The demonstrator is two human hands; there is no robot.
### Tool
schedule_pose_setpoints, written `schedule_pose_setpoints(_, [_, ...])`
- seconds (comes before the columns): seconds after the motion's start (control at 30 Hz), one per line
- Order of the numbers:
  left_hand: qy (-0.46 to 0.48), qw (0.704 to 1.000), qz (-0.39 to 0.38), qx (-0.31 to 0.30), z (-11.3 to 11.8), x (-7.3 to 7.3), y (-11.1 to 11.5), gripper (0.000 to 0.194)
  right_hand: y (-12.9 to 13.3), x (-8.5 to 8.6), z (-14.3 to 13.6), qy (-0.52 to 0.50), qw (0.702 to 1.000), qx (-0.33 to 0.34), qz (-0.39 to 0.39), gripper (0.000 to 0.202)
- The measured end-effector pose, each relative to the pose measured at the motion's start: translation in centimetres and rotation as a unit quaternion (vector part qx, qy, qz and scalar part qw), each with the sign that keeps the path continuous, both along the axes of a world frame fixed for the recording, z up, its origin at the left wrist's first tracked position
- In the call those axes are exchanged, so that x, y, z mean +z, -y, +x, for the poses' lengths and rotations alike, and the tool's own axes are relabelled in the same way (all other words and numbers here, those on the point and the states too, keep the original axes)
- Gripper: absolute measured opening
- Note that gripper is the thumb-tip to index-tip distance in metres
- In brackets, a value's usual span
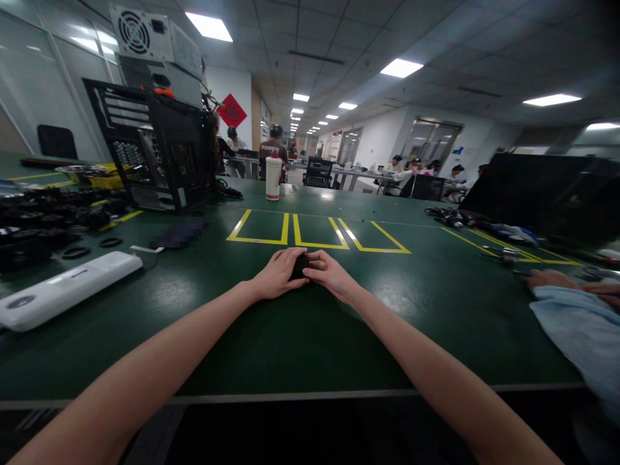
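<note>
Both my hands meet at the middle of the green table [300,342], around a small black object [299,267]. My left hand [279,272] curls over its left side, with the fingers wrapped on top. The fingertips of my right hand [330,274] pinch its right side. Most of the object is hidden by my fingers, so I cannot tell its kind. Just beyond my hands, yellow tape outlines [320,246] mark the tabletop.
At the left lie a white power strip [72,287] and black rings [76,252]. An open computer case [169,148] with power supplies [150,39] on top stands behind. A white cup [273,178] stands farther back. A co-worker's sleeve [576,329] and a dark monitor [537,194] are at the right.
</note>
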State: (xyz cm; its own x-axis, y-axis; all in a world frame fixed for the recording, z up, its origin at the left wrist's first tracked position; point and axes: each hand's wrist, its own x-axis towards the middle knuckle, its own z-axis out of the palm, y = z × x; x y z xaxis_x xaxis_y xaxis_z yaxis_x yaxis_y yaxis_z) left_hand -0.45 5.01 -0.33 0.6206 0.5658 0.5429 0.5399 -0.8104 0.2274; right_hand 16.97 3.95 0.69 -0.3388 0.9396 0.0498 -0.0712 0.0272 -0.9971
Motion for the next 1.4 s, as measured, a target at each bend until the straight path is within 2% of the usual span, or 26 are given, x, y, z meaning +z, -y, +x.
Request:
schedule_pose_setpoints(0.17, [0.005,1.0,0.002,-0.005,0.1,0.0,0.0,0.058,0.1,0.0,-0.3,-0.017,1.0,-0.02,-0.004,0.029])
schedule_pose_setpoints(0.33, [-0.002,1.0,0.0,-0.001,0.0,0.0,0.0,0.058,-0.4,-0.1,-0.6,-0.015,0.999,-0.037,-0.029,0.031])
schedule_pose_setpoints(0.43, [-0.006,1.0,-0.002,0.001,0.0,0.1,0.0,0.058,-0.4,0.0,-0.4,-0.002,0.999,-0.024,-0.038,0.032])
schedule_pose_setpoints(0.6, [-0.005,1.0,0.004,0.001,0.0,0.0,0.0,0.058,0.1,0.1,0.0,0.008,1.0,0.002,0.002,0.043])
schedule_pose_setpoints(0.77, [-0.001,1.0,0.006,0.004,0.1,-0.1,-0.1,0.059,0.0,0.1,-0.5,-0.023,0.999,-0.027,-0.005,0.027])
schedule_pose_setpoints(0.93, [0.002,1.0,0.004,0.002,0.1,-0.1,0.0,0.058,-0.4,0.0,-0.8,-0.036,0.998,-0.043,-0.02,0.028])
schedule_pose_setpoints(1.07, [0.0,1.0,0.002,0.0,0.0,0.0,0.1,0.058,-0.4,0.2,-0.5,-0.017,0.998,-0.025,-0.05,0.029])
schedule_pose_setpoints(1.27, [-0.009,1.0,0.004,0.0,0.0,0.1,0.1,0.058,-0.1,0.4,0.3,0.006,1.0,0.023,-0.013,0.044])
schedule_pose_setpoints(1.4, [-0.004,1.0,0.002,0.0,0.0,0.0,0.0,0.059,0.1,0.5,0.0,-0.005,1.0,0.011,-0.016,0.037])
